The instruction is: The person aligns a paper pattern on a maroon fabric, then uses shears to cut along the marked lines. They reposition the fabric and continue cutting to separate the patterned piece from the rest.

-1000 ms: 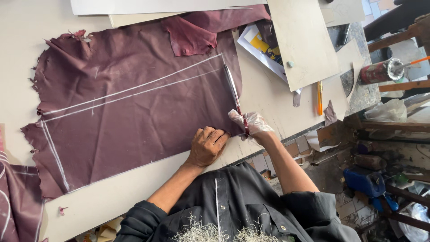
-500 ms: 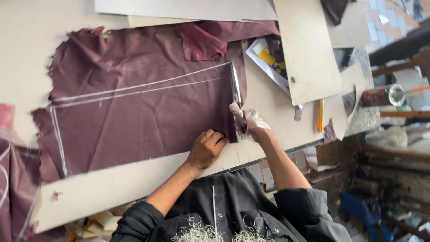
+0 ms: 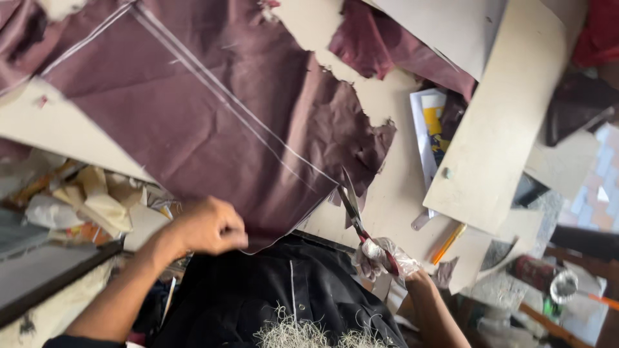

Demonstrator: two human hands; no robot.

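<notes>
**Scissors at the chalk line**

Scissors (image 3: 353, 209) sat closed in my right hand (image 3: 382, 258), which wore a clear glove and gripped the handles, blades pointing toward eleven o'clock at the edge of the maroon fabric (image 3: 213, 122). My left hand (image 3: 207, 225), at nine o'clock from the right, pinched the fabric's near edge, fingers curled shut. A beige board (image 3: 503, 129) lay at two o'clock, an orange pencil (image 3: 449, 243) beside it.

Flat beige cardboard pattern board (image 3: 503, 129) overlaps white-and-yellow printed booklet (image 3: 427, 129); orange pencil (image 3: 449, 243) just below; crumpled pale paper scraps (image 3: 97, 203) at left
</notes>
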